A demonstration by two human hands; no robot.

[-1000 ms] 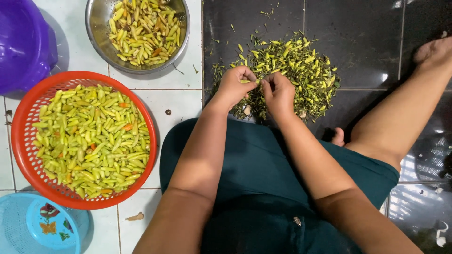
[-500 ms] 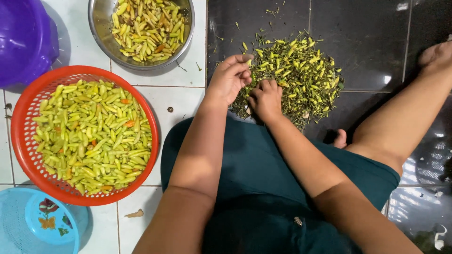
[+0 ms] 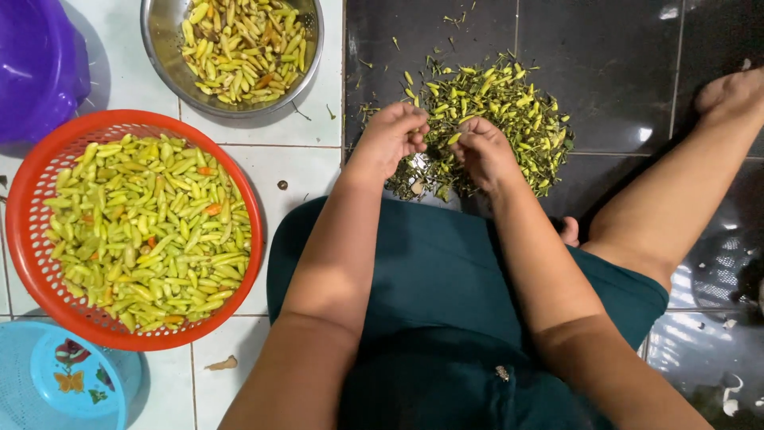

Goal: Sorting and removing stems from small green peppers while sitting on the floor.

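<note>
A person sits on a tiled floor (image 3: 605,48), half pale tiles and half dark glossy ones, with a dark green garment (image 3: 446,302) across the lap and 1 bare leg (image 3: 676,199) stretched out to the right.

The largest vessel is the red mesh basket (image 3: 24,263) at left, heaped with whole pale green chillies (image 3: 151,231) (a few orange ones mixed in). Above it, at the top edge, a steel bowl (image 3: 163,68) holds yellowish chillies (image 3: 239,44). A purple plastic tub (image 3: 36,64) fills the top left corner, and a light blue lid (image 3: 56,382) with small printed figures lies at the bottom left, just beside the basket.

On the dark tiles ahead of the knees lies a loose pile of green stems and trimmings (image 3: 509,111), well apart from the basket.

Both hands meet at the near edge of that pile. The left hand (image 3: 394,135) is curled, fingers drawn together, though what they pinch is hidden. The right hand (image 3: 481,147) is likewise curled, thumb and fingers pressed on 1 small green chilli (image 3: 454,138) between the 2 hands, directly over the trimmings.

A brown scrap (image 3: 223,364) lies on the pale tile near the lid.
</note>
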